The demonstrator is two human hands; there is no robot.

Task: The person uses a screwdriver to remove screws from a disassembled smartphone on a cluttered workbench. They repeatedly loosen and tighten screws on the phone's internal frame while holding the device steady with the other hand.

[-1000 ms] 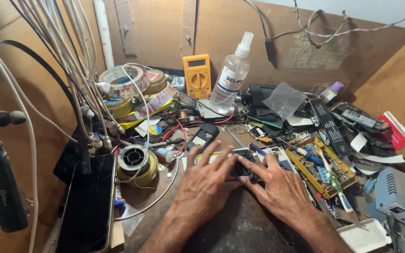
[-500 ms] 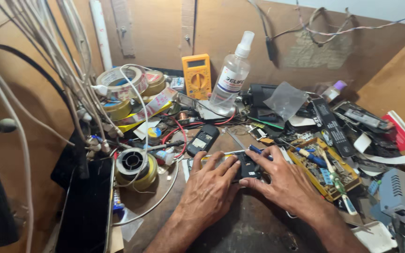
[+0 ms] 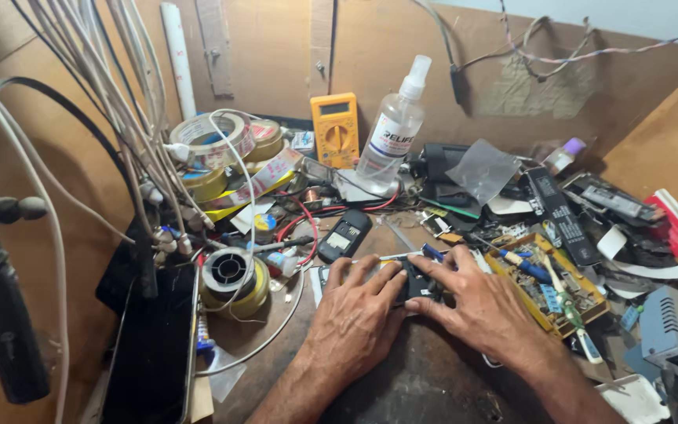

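Both hands are lying palm-down, side by side, at lower centre of the frame, forearms coming up from the bottom edge. The left hand (image 3: 355, 318) is pressing its fingers against the left edge of a small black device (image 3: 419, 281), while the right hand (image 3: 476, 302) is gripping the same device from the right, fingertips curled over its top. The device is sitting between the two hands on the dark worktop (image 3: 425, 385). Just left, a solder spool (image 3: 233, 279) is standing; above the hands a black phone (image 3: 344, 234) is lying. Further up, a yellow multimeter (image 3: 334, 129) and a clear spray bottle (image 3: 392, 129) are standing against the back wall.
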